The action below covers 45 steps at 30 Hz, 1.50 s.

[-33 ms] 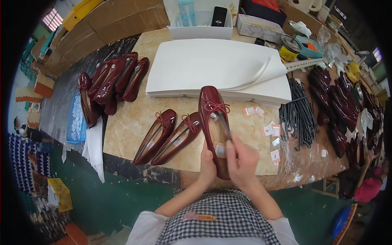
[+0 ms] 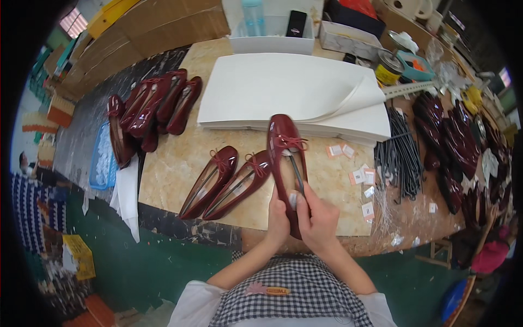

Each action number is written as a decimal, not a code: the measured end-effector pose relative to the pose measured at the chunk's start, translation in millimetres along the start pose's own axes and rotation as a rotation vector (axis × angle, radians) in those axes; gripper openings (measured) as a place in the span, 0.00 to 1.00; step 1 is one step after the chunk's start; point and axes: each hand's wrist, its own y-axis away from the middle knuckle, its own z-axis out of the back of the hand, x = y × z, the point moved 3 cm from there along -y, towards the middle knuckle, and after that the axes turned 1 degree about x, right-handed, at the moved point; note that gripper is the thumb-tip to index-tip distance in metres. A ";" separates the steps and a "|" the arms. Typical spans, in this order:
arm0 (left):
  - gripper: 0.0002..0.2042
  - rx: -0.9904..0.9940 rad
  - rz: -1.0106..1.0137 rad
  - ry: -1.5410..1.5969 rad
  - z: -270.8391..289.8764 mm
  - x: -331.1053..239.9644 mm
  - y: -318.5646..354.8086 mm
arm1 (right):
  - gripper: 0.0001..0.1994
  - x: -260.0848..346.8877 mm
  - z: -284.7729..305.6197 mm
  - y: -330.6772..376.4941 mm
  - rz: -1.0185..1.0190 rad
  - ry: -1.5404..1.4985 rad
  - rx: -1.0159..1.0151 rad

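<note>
A glossy dark red ballet flat (image 2: 276, 166) with a thin bow is held toe-away in front of me. My left hand (image 2: 278, 220) is closed round its left side near the heel. A thin black rod (image 2: 297, 170) runs inside the shoe from the toe toward the heel. My right hand (image 2: 320, 220) is closed on the rod's near end, against the shoe's right side; its fingertips are partly hidden. Just left lie two matching flats, the outer shoe (image 2: 210, 180) and the inner shoe (image 2: 239, 185), each with a black rod inside.
A stack of white sheets (image 2: 283, 87) lies behind the shoe. Black rods (image 2: 400, 152) are heaped at the right, near small labels (image 2: 358, 176) and more red shoes (image 2: 455, 136). Several flats (image 2: 155, 106) are piled at the left, beside a blue basket (image 2: 101, 158).
The rod has gone lower into the shoe, lying more along its inside. My right hand has shifted slightly left, closer to the shoe's heel. My left hand keeps its grip.
</note>
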 end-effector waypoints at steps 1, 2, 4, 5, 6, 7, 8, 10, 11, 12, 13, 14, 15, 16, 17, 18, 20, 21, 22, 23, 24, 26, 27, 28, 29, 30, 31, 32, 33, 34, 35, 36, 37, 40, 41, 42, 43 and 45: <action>0.34 -0.011 -0.078 -0.052 5.4 -0.3 2.1 | 0.15 -0.8 -2.9 4.1 -0.090 0.011 0.110; 0.31 -0.058 -0.034 -0.064 6.2 6.3 6.2 | 0.15 -2.6 -4.2 6.8 -0.169 0.010 0.217; 0.26 -0.053 0.026 -0.155 12.4 6.8 14.1 | 0.16 -1.9 2.4 10.1 -0.312 -0.072 0.393; 0.24 -0.005 0.037 -0.233 16.8 -2.2 12.0 | 0.17 -1.2 10.9 8.4 -0.367 -0.152 0.464; 0.24 0.131 0.242 -0.484 27.3 -30.7 14.9 | 0.17 -4.1 22.4 8.5 -0.369 -0.242 0.394; 0.24 0.184 0.025 -0.890 36.8 -56.4 16.3 | 0.18 -9.4 31.9 10.6 -0.374 -0.330 0.329; 0.25 0.137 -0.222 -1.297 48.0 -82.0 18.7 | 0.17 -22.6 42.6 10.5 -0.383 -0.244 0.228; 0.24 0.040 -0.371 -1.700 78.9 -101.8 20.1 | 0.16 -41.5 55.7 11.5 -0.428 -0.165 0.135; 0.23 0.005 -0.260 -1.699 98.0 -101.9 15.6 | 0.15 -47.3 55.8 14.6 -0.471 -0.176 0.155; 0.18 0.022 -0.215 -1.610 111.5 -103.8 10.0 | 0.15 -51.5 51.9 15.4 -0.517 -0.186 0.173; 0.17 0.096 -0.191 -1.588 119.7 -103.6 1.7 | 0.14 -48.2 42.4 13.4 -0.437 -0.196 0.207; 0.17 0.182 -0.154 -1.557 125.9 -98.4 -5.0 | 0.14 -42.7 32.2 15.4 -0.370 -0.195 0.245; 0.16 0.274 -0.116 -1.526 130.2 -95.3 -9.3 | 0.13 -34.7 24.8 16.7 -0.308 -0.194 0.279; 0.14 0.290 -0.122 -1.507 129.7 -98.4 -13.1 | 0.12 -24.2 24.2 8.6 -0.256 -0.125 0.331; 0.13 0.304 -0.222 -1.542 125.9 -109.4 -19.4 | 0.11 -30.5 30.1 5.8 -0.261 -0.121 0.314; 0.13 0.326 -0.327 -1.572 122.0 -125.2 -24.0 | 0.11 -42.3 38.1 4.9 -0.270 -0.117 0.291; 0.10 0.154 -0.351 -1.548 104.5 -178.6 -53.9 | 0.11 -60.7 60.7 17.3 -0.384 -0.080 0.231; 0.08 0.091 -0.533 -1.697 98.9 -212.5 -81.0 | 0.11 -68.6 70.3 17.4 -0.469 -0.067 0.205; 0.07 -0.015 -0.580 -1.600 94.1 -243.5 -107.5 | 0.11 -79.8 75.3 23.8 -0.472 -0.108 0.175; 0.08 -0.125 -0.436 -1.576 85.4 -272.3 -130.9 | 0.11 -87.7 86.4 29.2 -0.469 -0.147 0.143; 0.08 -0.301 -0.929 -1.903 108.8 -292.6 -156.9 | 0.11 -83.0 100.8 28.3 -0.486 -0.075 0.152; 0.11 -0.380 -1.044 -2.049 240.7 -350.4 -245.6 | 0.11 -79.8 127.7 33.9 -0.520 0.023 0.166; 0.11 -0.446 -0.663 -2.041 283.5 -341.0 -292.7 | 0.11 -84.4 138.5 39.1 -0.577 0.099 0.166; 0.18 -0.369 -1.560 -2.464 331.0 -388.7 -301.8 | 0.11 -94.8 146.4 47.8 -0.571 0.070 0.168; 0.24 -0.502 -1.074 -2.473 394.9 -434.9 -298.5 | 0.12 -110.5 154.9 57.9 -0.514 0.055 0.151; 0.21 -0.532 -0.890 -2.375 408.2 -406.6 -321.2 | 0.12 -126.5 167.0 68.4 -0.508 0.129 0.133; 0.18 -0.559 -0.711 -2.278 407.3 -392.9 -330.5 | 0.12 -129.2 187.4 72.9 -0.492 0.198 0.117; 0.15 -0.587 -0.527 -2.187 406.1 -391.1 -336.7 | 0.12 -135.9 208.9 73.6 -0.555 0.241 0.137; 0.13 -0.625 -0.342 -2.100 400.0 -399.1 -338.3 | 0.13 -152.5 227.3 69.9 -0.562 0.253 0.140; 0.14 -0.496 -0.241 -1.981 385.5 -343.8 -352.4 | 0.14 -162.3 252.2 58.5 -0.610 0.329 0.166; 0.14 -0.519 -0.343 -1.948 372.1 -335.9 -345.1 | 0.16 -169.5 278.4 36.0 -0.578 0.486 0.091; 0.14 -0.506 -0.458 -1.968 356.4 -351.5 -332.3 | 0.17 -181.1 302.1 7.5 -0.521 0.610 0.010; 0.13 -0.486 -0.610 -1.972 332.6 -371.0 -327.2 | 0.20 -231.1 340.4 3.6 -0.370 0.741 -0.102; 0.12 -0.270 -0.664 -1.857 245.0 -328.2 -313.7 | 0.26 -298.7 429.2 -60.5 -0.129 1.128 -0.271; 0.10 -0.233 -0.786 -1.858 213.3 -313.3 -297.1 | 0.25 -311.2 442.9 -77.2 -0.118 1.265 -0.260; 0.10 -0.153 -0.829 -1.882 181.3 -299.5 -279.4 | 0.24 -326.8 451.9 -85.8 -0.236 1.267 -0.147; 0.09 -0.066 -0.870 -1.903 148.7 -286.1 -261.3 | 0.23 -339.4 459.9 -89.0 -0.357 1.267 -0.031; 0.11 0.050 -0.907 -1.961 91.0 -259.2 -219.6 | 0.22 -350.7 451.2 -93.3 -0.481 1.284 0.193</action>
